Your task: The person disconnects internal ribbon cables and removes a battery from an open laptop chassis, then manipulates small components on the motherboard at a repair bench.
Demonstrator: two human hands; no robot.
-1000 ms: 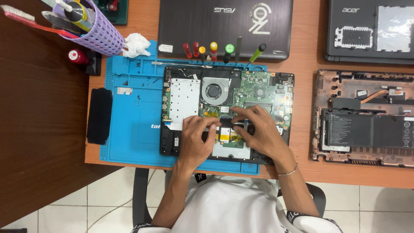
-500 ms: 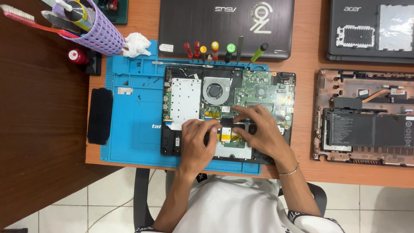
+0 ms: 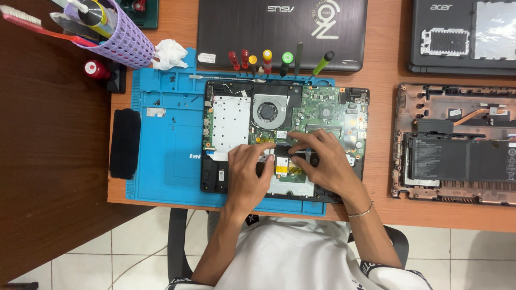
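A black pad [image 3: 124, 143] lies at nine o'clock on the blue mat [image 3: 166, 161]. The opened laptop [image 3: 231, 115] sits on the mat's right half, fan at its twelve o'clock. The left hand [image 3: 248, 174] rests at the laptop's six o'clock, fingers spread, fingertips pressing a dark part; the right hand [image 3: 322, 164], at four o'clock, pinches the same strip. A dismantled laptop base [image 3: 457, 145] lies at three o'clock.
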